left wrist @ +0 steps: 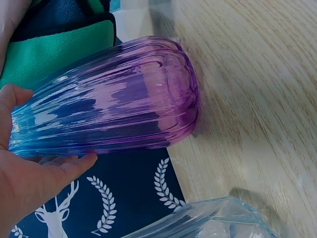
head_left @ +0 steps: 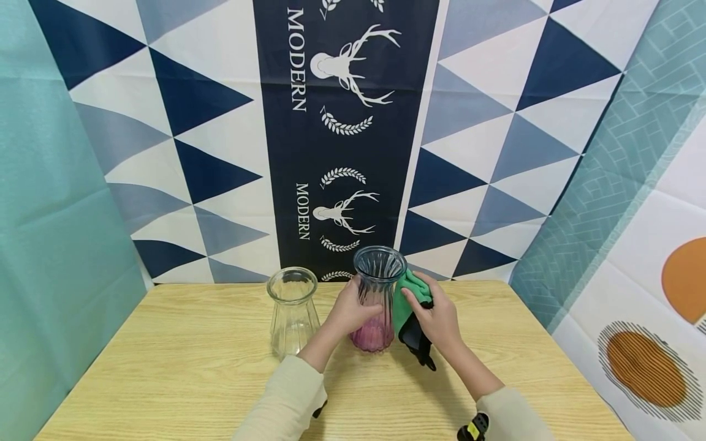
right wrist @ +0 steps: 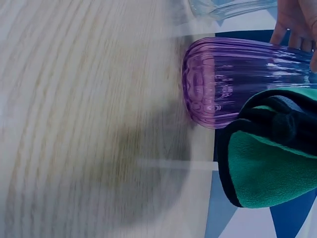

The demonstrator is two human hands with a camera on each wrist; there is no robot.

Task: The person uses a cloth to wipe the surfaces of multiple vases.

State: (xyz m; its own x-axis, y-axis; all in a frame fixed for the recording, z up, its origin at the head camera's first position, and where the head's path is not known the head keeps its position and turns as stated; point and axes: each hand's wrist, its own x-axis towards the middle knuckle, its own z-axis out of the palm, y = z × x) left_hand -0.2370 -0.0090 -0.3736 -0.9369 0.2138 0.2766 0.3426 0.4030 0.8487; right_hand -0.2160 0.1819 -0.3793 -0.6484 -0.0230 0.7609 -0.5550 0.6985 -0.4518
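A ribbed glass vase [head_left: 372, 331], blue at its flared rim and pink-purple toward its base, stands upright near the back of the table. My left hand [head_left: 353, 307] grips it around the upper body from the left; in the left wrist view, thumb and fingers lie on opposite sides of the glass [left wrist: 124, 99]. On the vase's right, my right hand [head_left: 436, 312] holds a bunched green cloth [head_left: 407, 294] with black edging and a dark side, up against the glass just below the rim. The cloth's lower part [right wrist: 272, 171] hangs down beside the vase.
A clear glass vase [head_left: 293, 312] stands on the wooden table [head_left: 193, 367] to the left, close to my left forearm. Behind the table hangs a patterned cloth backdrop [head_left: 342, 147], with a teal curtain [head_left: 66, 245] on the left side.
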